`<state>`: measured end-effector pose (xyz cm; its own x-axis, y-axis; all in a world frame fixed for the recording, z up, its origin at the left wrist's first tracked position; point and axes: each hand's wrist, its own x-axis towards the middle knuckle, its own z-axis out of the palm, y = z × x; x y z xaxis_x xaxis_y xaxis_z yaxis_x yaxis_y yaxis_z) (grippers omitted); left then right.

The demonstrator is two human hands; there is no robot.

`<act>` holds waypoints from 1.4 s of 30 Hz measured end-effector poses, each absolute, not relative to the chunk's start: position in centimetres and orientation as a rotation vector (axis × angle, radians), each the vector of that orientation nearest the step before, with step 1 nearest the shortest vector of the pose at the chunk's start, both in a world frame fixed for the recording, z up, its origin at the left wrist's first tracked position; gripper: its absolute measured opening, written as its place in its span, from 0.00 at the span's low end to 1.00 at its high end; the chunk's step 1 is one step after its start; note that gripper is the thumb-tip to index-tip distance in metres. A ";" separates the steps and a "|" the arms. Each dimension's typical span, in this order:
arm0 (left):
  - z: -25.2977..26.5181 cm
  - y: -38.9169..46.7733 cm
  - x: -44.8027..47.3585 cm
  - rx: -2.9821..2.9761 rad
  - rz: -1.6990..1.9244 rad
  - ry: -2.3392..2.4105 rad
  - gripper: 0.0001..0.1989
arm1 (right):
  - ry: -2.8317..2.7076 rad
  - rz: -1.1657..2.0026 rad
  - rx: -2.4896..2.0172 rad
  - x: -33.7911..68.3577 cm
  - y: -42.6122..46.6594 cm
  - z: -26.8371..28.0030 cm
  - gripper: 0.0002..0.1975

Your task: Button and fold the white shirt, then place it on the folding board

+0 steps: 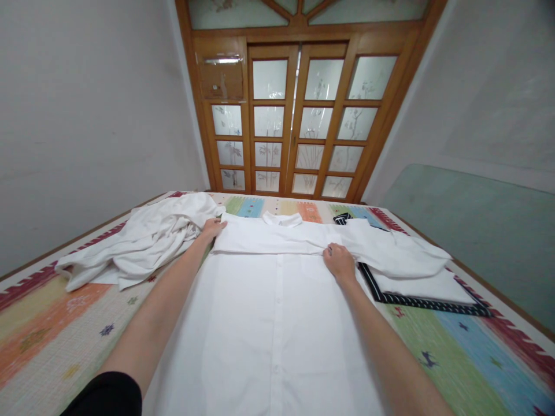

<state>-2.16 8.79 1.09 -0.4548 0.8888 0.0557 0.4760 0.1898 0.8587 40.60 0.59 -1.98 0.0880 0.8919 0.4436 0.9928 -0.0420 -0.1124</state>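
Observation:
A white button-up shirt (243,312) lies spread out front side up, its collar (281,219) at the far end. One sleeve (264,242) is laid flat across the chest, and the other sleeve (390,248) stretches out to the right. At the left shoulder, my left hand (214,228) has its fingers closed on the shirt's edge. My right hand (340,262) is curled closed on the shirt fabric near the right side of the chest; its fingertips are partly hidden.
A crumpled white garment (151,237) lies to the left. On the right, folded white clothing (427,287) and a black patterned cloth (416,301) lie partly under the sleeve. A colourful patterned cover (459,346) spreads beneath everything. Wood-framed glass doors (292,115) stand beyond.

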 end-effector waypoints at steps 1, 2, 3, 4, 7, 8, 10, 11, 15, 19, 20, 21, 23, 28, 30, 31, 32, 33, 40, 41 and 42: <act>1.1 8.9 -2.2 1.266 1.195 2.020 0.10 | -1.856 -0.362 -1.988 40.6 0.6 -2.0 0.10; 1.0 9.0 -2.2 1.259 1.199 2.033 0.09 | -1.856 -0.369 -1.989 40.6 0.6 -2.0 0.10; 1.0 9.1 -2.3 1.252 1.204 2.050 0.09 | -1.860 -0.375 -1.989 40.6 0.6 -2.1 0.10; 1.0 9.2 -2.3 1.248 1.207 2.067 0.09 | -1.862 -0.379 -1.989 40.6 0.7 -2.1 0.10; 1.0 9.7 -2.3 1.247 1.202 2.121 0.09 | -1.867 -0.387 -1.987 40.7 0.8 -2.2 0.10; 1.0 9.9 -2.3 1.251 1.196 2.136 0.09 | -1.868 -0.389 -1.988 40.7 0.8 -2.2 0.10; 1.0 10.2 -2.2 1.267 1.179 2.166 0.08 | -1.871 -0.391 -1.990 40.7 0.8 -2.2 0.10; 1.0 10.3 -2.2 1.278 1.170 2.182 0.08 | -1.875 -0.392 -1.989 40.7 0.8 -2.2 0.10; 0.9 10.7 -2.2 1.346 1.119 2.256 0.13 | -1.874 -0.394 -1.977 40.8 0.9 -2.5 0.10; 0.9 10.1 -1.8 1.523 1.084 2.318 0.21 | -1.897 -0.416 -1.879 41.3 1.5 -3.3 0.12; 1.0 9.7 -1.5 1.576 1.089 2.318 0.22 | -1.914 -0.423 -1.830 41.4 1.7 -3.7 0.13; 1.1 9.4 -1.0 1.649 1.088 2.316 0.23 | -1.928 -0.427 -1.776 41.5 2.0 -4.0 0.14; 1.4 8.5 0.2 1.888 1.019 2.331 0.21 | -1.940 -0.423 -1.681 41.8 2.5 -4.7 0.16; 1.9 7.2 4.3 2.394 0.406 2.365 0.19 | -1.998 -0.333 -1.561 42.3 3.2 -5.7 0.20; 1.5 7.1 5.5 2.334 0.203 2.313 0.20 | -2.050 -0.285 -1.553 42.4 3.2 -5.6 0.21; 1.1 7.1 5.9 2.300 0.129 2.288 0.22 | -2.077 -0.265 -1.555 42.4 3.1 -5.5 0.21; 0.7 7.0 6.1 2.278 0.077 2.271 0.24 | -2.104 -0.250 -1.565 42.4 3.1 -5.4 0.21; 0.3 7.0 6.1 2.270 0.045 2.260 0.26 | -2.126 -0.240 -1.584 42.4 3.0 -5.3 0.21; -1.4 6.8 3.1 2.257 0.085 2.169 0.33 | -2.175 -0.211 -1.793 42.3 2.9 -5.0 0.25; -1.4 6.8 2.5 2.235 0.087 2.165 0.34 | -2.173 -0.204 -1.811 42.3 2.9 -4.9 0.25; -1.3 6.8 2.0 2.213 0.088 2.167 0.35 | -2.170 -0.197 -1.823 42.3 2.9 -4.9 0.25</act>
<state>2.01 6.78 -1.30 0.0205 0.9997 0.0102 0.9973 -0.0212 0.0707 42.35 2.89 -4.88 -0.1501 0.9377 0.3134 0.9788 0.1857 -0.0869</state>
